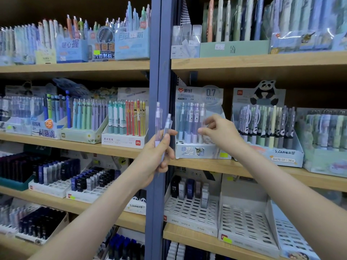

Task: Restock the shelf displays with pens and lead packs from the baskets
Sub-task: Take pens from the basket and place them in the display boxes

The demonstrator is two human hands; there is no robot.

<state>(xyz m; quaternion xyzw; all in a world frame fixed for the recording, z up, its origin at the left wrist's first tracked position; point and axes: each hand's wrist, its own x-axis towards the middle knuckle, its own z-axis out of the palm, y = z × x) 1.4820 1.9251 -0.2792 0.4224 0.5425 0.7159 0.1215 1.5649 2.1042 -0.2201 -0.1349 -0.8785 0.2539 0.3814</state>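
Observation:
My left hand (157, 154) grips two pale purple pens (163, 124) in clear wrappers, held upright in front of the blue shelf post. My right hand (219, 131) reaches into the 0.7 mm pen display box (201, 151) on the middle shelf, its thumb and fingers pinching the top of a wrapped pen (203, 117) that stands among the blue and purple pens there. White perforated lead-pack trays (191, 211) on the shelf below hold a few HB 0.7 packs (189, 190).
A panda pen display (268, 128) stands right of the 0.7 mm box. Left of the blue post (158, 72) are more pen boxes (124, 124) and dark lead packs (56, 171). Wooden shelf edges run above and below my hands. No basket is in view.

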